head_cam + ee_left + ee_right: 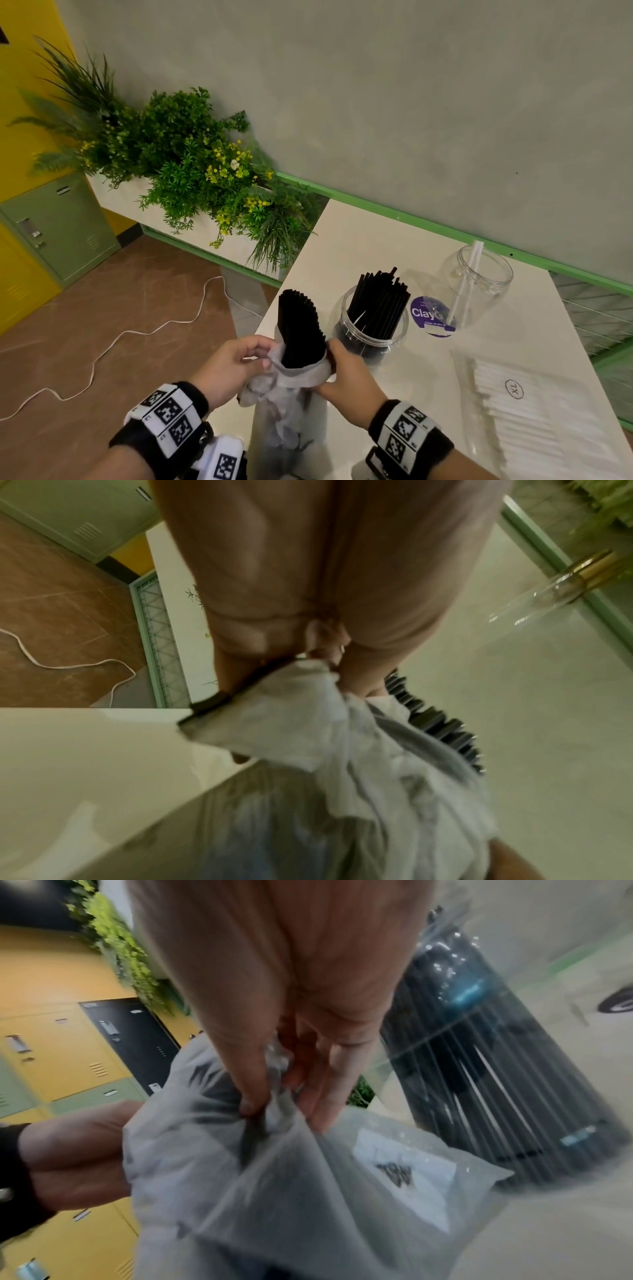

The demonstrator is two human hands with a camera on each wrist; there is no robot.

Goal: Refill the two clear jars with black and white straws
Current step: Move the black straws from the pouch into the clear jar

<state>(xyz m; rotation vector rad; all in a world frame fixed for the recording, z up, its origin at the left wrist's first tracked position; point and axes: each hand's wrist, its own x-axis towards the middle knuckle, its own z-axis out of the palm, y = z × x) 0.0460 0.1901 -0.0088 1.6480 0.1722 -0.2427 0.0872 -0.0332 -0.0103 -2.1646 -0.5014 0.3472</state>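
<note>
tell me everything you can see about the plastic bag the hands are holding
The plastic bag is thin, cloudy-translucent film, crumpled and pushed down around a bundle of black straws that stands out of its open top. It is held upright at the near edge of the white table. The left hand and right hand each grip its bunched rim. A white printed label shows on one side in the right wrist view.

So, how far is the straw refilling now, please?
Partly done: one jar already holds black straws. In hand: both the left hand and right hand grip the plastic bag, black straws sticking out. Left: the other jar holds one white straw; the white pack lies untouched.
</note>
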